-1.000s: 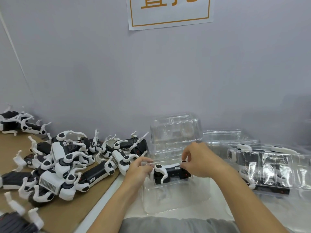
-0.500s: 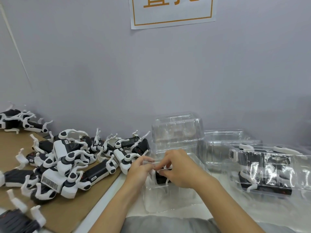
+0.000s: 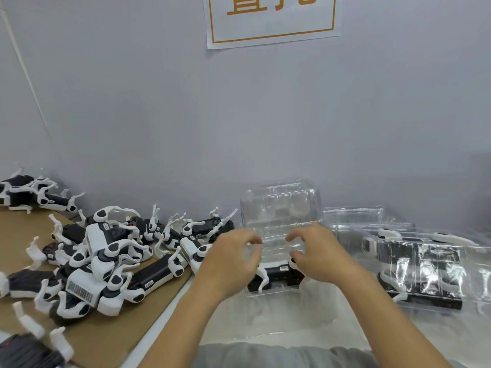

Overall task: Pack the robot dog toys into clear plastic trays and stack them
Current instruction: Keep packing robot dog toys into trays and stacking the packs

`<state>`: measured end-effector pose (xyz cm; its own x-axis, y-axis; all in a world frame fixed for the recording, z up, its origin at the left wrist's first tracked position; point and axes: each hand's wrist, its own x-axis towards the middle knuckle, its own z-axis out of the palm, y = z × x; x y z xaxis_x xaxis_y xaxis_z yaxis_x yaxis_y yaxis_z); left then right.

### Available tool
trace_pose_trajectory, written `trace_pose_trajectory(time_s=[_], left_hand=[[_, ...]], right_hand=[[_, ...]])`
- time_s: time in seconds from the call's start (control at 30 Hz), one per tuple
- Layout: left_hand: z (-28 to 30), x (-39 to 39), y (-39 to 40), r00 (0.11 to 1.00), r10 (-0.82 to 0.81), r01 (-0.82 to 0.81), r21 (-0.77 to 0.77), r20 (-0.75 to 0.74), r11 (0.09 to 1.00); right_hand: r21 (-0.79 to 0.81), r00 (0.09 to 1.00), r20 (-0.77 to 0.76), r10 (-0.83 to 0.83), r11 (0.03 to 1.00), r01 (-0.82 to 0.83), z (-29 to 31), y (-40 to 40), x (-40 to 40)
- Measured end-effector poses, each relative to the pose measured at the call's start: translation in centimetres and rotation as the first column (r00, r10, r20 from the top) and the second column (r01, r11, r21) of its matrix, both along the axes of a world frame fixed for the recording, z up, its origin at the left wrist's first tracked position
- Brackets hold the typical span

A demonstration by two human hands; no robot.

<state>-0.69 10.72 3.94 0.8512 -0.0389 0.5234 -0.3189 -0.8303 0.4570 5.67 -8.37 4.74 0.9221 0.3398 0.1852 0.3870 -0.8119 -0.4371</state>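
A black-and-white robot dog toy (image 3: 276, 274) lies in the open clear plastic tray (image 3: 289, 309) in front of me. The tray's clear lid (image 3: 281, 205) stands upright behind it. My left hand (image 3: 231, 261) hovers at the tray's left side and my right hand (image 3: 318, 256) at its right, both just above the toy. On each hand the thumb and curved fingers face each other with a gap. Neither hand grips the toy. Whether the fingertips touch the clear plastic is hard to make out.
A heap of several loose robot dog toys (image 3: 106, 258) lies on brown cardboard (image 3: 111, 338) at the left. A packed clear tray (image 3: 425, 269) sits at the right, with empty clear trays (image 3: 356, 221) behind it. The grey wall stands close behind everything.
My right hand has let go of the toy, which now lies in the tray. Both hands have risen and spread apart toward the lid's lower edge.
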Motion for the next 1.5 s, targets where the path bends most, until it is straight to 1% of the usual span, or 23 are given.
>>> trace_pose_trajectory(time_s=[0.03, 0.1, 0.13, 0.2, 0.37, 0.43, 0.5, 0.6, 0.67, 0.83, 0.93, 1.0, 1.1, 1.13, 1.23, 1.3, 1.4, 1.47, 1.5], left_hand=[[0.2, -0.3, -0.9, 0.996, -0.046, 0.051, 0.054, -0.078, 0.997], [-0.2, -0.5, -2.6, 0.970, -0.078, 0.128, 0.209, -0.230, 0.969], [-0.6, -0.6, -3.2, 0.961, -0.072, 0.150, 0.282, -0.268, 0.948], [-1.2, -0.7, -3.7, 0.959, -0.046, 0.150, 0.363, -0.279, 0.920], [-1.5, -0.4, -4.0, 0.975, 0.011, 0.088, 0.435, -0.221, 0.896], [-1.4, -0.5, -4.3, 0.975, 0.021, 0.082, 0.449, -0.221, 0.890], [-1.3, -0.6, -4.3, 0.969, 0.009, 0.099, 0.423, -0.245, 0.901], [-0.8, -0.7, -3.9, 0.949, -0.055, 0.167, 0.348, -0.310, 0.923], [-0.7, -0.9, -3.9, 0.945, -0.070, 0.182, 0.336, -0.321, 0.924], [-1.3, -1.1, -5.9, 0.970, 0.027, 0.094, 0.473, -0.241, 0.876], [-1.3, -1.1, -6.3, 0.966, 0.040, 0.104, 0.524, -0.256, 0.845], [-1.2, -1.0, -5.5, 0.956, 0.006, 0.135, 0.456, -0.294, 0.880], [-1.0, -0.7, -4.0, 0.919, -0.109, 0.220, 0.263, -0.378, 0.939], [-1.0, -0.6, -3.7, 0.911, -0.131, 0.236, 0.233, -0.390, 0.944], [-1.5, -0.5, -3.8, 0.925, -0.101, 0.219, 0.296, -0.367, 0.930], [-1.8, -0.4, -3.9, 0.921, -0.087, 0.205, 0.284, -0.379, 0.937], [-1.3, -0.3, -3.7, 0.910, -0.122, 0.183, 0.118, -0.397, 0.976], [-0.9, -0.1, -3.4, 0.936, -0.121, 0.121, -0.023, -0.330, 0.992], [-0.7, 0.0, -3.1, 0.958, -0.079, 0.062, -0.072, -0.274, 0.995]], right_hand=[[-0.005, 1.000, -0.029, 0.004, 1.000, -0.004, -0.1, 0.0, 0.0], [0.017, 0.998, -0.055, 0.016, 1.000, -0.015, -0.4, 0.1, 0.0], [0.025, 0.998, -0.053, 0.018, 1.000, -0.016, -0.5, 0.1, 0.0], [0.034, 0.999, -0.044, 0.013, 0.999, -0.011, -0.7, 0.1, 0.1], [0.019, 1.000, -0.020, -0.008, 1.000, 0.008, -1.2, 0.6, 0.2], [0.010, 1.000, -0.015, -0.015, 1.000, 0.015, -1.3, 0.8, 0.2], [0.013, 1.000, -0.014, -0.021, 1.000, 0.021, -1.3, 0.8, 0.2], [0.031, 0.999, -0.028, -0.033, 0.999, 0.034, -1.3, 0.9, 0.1], [0.045, 0.999, -0.034, -0.038, 0.998, 0.039, -1.4, 1.0, 0.0], [0.090, 0.998, -0.023, -0.055, 0.994, 0.057, -1.7, 1.0, 0.0], [0.108, 0.999, -0.023, -0.045, 0.993, 0.047, -1.8, 0.9, 0.1], [0.115, 0.999, -0.030, -0.043, 0.992, 0.046, -1.8, 0.9, 0.2], [0.134, 0.998, -0.045, -0.037, 0.990, 0.042, -1.9, 0.7, 0.3], [0.138, 0.998, -0.045, -0.034, 0.990, 0.040, -1.9, 0.7, 0.4], [0.144, 0.999, -0.045, -0.030, 0.989, 0.037, -2.0, 0.6, 0.5], [0.148, 0.999, -0.044, -0.030, 0.988, 0.036, -2.1, 0.7, 0.6], [0.160, 0.999, -0.039, -0.034, 0.986, 0.040, -2.1, 0.5, 0.8], [0.180, 0.998, -0.048, -0.026, 0.983, 0.035, -2.1, 0.4, 0.9], [0.188, 0.998, -0.056, -0.021, 0.982, 0.031, -2.1, 0.3, 1.0]])
